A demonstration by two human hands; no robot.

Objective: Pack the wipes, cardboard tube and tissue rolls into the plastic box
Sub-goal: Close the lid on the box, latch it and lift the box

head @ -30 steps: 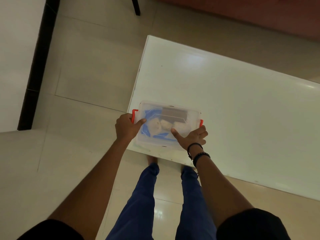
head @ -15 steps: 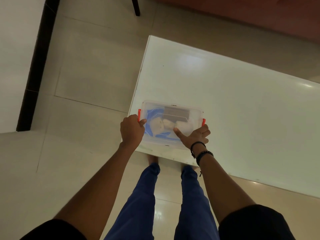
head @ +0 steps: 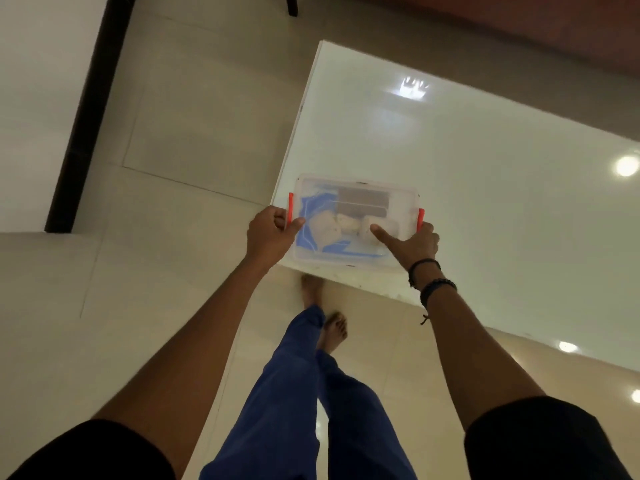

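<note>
Head view, glossy white table (head: 485,188) over pale floor tiles (head: 173,133), both hands' grip on lidded plastic box (head: 353,252)

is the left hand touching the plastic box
Touching. The head view shows the left hand gripping the plastic box at its red latch, thumb on the lid.

Lidded, packed plastic box (head: 353,221), table corner

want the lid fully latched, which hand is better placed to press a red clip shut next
Left, probably. The left hand is curled right around the left red clip of the plastic box. The right hand lies flatter, thumb on the lid, below the right red clip.
</note>
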